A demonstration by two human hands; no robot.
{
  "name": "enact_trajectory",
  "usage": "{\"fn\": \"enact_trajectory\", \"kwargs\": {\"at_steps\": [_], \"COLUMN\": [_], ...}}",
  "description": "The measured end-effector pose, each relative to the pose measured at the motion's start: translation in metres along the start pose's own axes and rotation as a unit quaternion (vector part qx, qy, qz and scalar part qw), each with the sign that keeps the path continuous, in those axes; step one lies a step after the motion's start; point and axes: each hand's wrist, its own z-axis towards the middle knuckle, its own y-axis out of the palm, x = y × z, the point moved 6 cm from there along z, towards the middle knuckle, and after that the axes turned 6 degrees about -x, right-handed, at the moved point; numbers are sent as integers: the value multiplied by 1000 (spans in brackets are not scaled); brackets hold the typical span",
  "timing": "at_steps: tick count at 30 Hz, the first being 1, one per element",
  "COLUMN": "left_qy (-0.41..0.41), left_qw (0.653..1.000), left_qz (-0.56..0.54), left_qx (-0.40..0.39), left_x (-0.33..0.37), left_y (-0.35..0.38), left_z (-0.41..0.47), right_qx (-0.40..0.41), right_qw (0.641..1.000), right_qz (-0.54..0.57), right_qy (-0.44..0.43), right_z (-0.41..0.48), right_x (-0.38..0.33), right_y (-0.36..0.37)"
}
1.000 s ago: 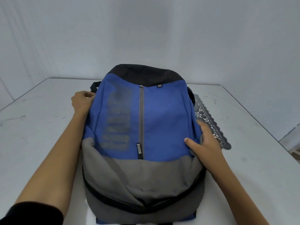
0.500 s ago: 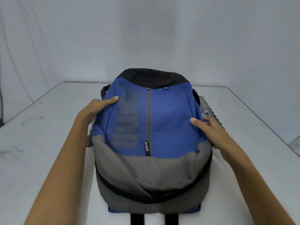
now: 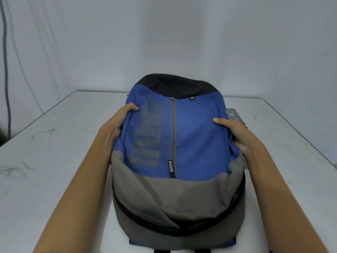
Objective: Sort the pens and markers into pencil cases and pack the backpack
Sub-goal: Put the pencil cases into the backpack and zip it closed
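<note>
A blue, grey and black backpack (image 3: 193, 136) lies on its back in the middle of the white table, its black top pointing away from me and its front zip closed. My left hand (image 3: 116, 125) grips the backpack's left side, thumb on the blue front panel. My right hand (image 3: 237, 134) grips the right side the same way, thumb on top and fingers tucked round the edge. No pens, markers or pencil cases show in this view.
A grey lace-patterned mat (image 3: 235, 115) peeks out from behind the backpack's right side. The white table (image 3: 54, 161) reaches to the wall at the back. A dark cable (image 3: 5, 70) hangs down the wall at far left.
Both hands went from resting on the backpack's sides to clasping them, thumbs on the blue front. The view has drawn closer to the backpack.
</note>
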Motion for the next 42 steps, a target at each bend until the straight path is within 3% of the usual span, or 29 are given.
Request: {"fn": "enact_trajectory", "kwargs": {"at_steps": [7,14,18,21,23,25,28,31,33,35,42], "left_qy": [29,53,17,-41,-32,27,120,28,6,16,43], "left_qw": [996,990,998,998,994,977,933,856,816,820,837], "left_qz": [-85,-129,-62,-5,51,154,322,515,578,572,544], "left_qx": [-1,-4,18,40,92,148,110,30,11,8,33], "left_x": [-2,-15,-14,-17,-12,10,36,12,1,-3,-6], "left_y": [-6,-16,-18,-28,-40,-42,-14,17,28,32,33], "left_z": [0,-5,-5,-5,-1,-4,-14,-24,-27,-29,-21], "right_qx": [-83,-91,-54,31,128,186,111,-15,-49,-39,1], "right_qw": [990,983,996,993,949,879,832,809,778,762,770], "right_qz": [110,160,63,-117,-270,-392,-478,-562,-610,-629,-608], "right_qy": [7,10,30,-7,-98,-200,-258,-169,-139,-148,-195], "right_z": [-7,2,4,-2,-10,-23,-31,-30,-28,-23,-9], "right_x": [0,13,14,-1,-20,-39,-46,-21,-3,5,4], "right_y": [19,19,17,11,9,19,52,84,92,91,90]}}
